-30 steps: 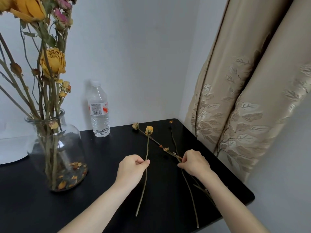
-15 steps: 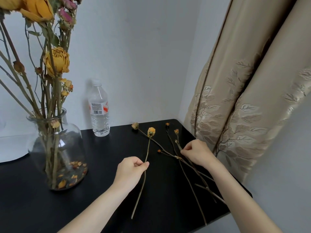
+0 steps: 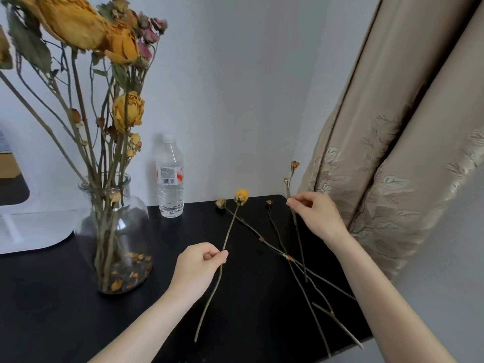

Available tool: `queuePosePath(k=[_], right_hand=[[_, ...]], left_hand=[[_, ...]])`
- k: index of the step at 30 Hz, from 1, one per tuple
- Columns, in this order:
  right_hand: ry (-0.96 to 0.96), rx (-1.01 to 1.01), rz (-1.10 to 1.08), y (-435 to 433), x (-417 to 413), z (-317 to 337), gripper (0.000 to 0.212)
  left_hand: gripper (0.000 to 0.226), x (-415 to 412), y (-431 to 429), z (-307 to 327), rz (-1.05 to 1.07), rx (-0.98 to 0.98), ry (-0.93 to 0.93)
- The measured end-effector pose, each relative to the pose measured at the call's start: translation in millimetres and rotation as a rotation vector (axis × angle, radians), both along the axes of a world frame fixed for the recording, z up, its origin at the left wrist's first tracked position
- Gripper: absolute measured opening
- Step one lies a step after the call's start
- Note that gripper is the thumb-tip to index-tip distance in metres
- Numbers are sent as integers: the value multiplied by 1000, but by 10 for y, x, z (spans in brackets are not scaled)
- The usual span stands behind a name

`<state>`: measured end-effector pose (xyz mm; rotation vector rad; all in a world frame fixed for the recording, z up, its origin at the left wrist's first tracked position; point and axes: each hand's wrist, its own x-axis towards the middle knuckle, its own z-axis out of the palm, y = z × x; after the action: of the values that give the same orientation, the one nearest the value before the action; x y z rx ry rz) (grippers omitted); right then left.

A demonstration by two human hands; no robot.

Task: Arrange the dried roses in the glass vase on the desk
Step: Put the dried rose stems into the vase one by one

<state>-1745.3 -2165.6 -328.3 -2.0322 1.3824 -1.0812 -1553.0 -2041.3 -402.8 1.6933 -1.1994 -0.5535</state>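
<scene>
A round glass vase [image 3: 115, 231] stands on the black desk [image 3: 52, 297] at the left, holding several dried yellow and pink roses, with loose petals at its bottom. My left hand [image 3: 197, 265] pinches the stem of a yellow dried rose [image 3: 241, 197], lifted over the middle of the desk. My right hand [image 3: 317, 214] pinches a thin stem with a small dried bud [image 3: 294, 165], raised nearly upright near the curtain. Two more dried stems, one with a brownish bud [image 3: 220, 203], lie crossed on the desk between my hands.
A clear plastic water bottle [image 3: 169, 176] stands against the wall behind the vase. A beige patterned curtain [image 3: 392, 153] hangs at the desk's right edge. A white object [image 3: 31, 226] sits at the far left. The desk's front right corner lies near my right forearm.
My right hand has lifted a thin budded stem off the desk and tilted it upright. My left hand still holds the yellow rose, raised slightly. The view has shifted right and down.
</scene>
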Motion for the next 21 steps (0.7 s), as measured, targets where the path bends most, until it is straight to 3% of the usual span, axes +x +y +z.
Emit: queuePosePath(k=[8, 15, 21], right_hand=[[-212, 41, 78, 147, 374, -36, 13], [-215, 46, 206, 420, 790, -45, 11], [-170, 23, 276, 599, 1033, -2, 17]], left_hand=[[18, 232, 403, 185, -22, -153, -186], [9, 536, 904, 686, 127, -429, -356], [19, 797, 1314, 1088, 256, -668, -452]])
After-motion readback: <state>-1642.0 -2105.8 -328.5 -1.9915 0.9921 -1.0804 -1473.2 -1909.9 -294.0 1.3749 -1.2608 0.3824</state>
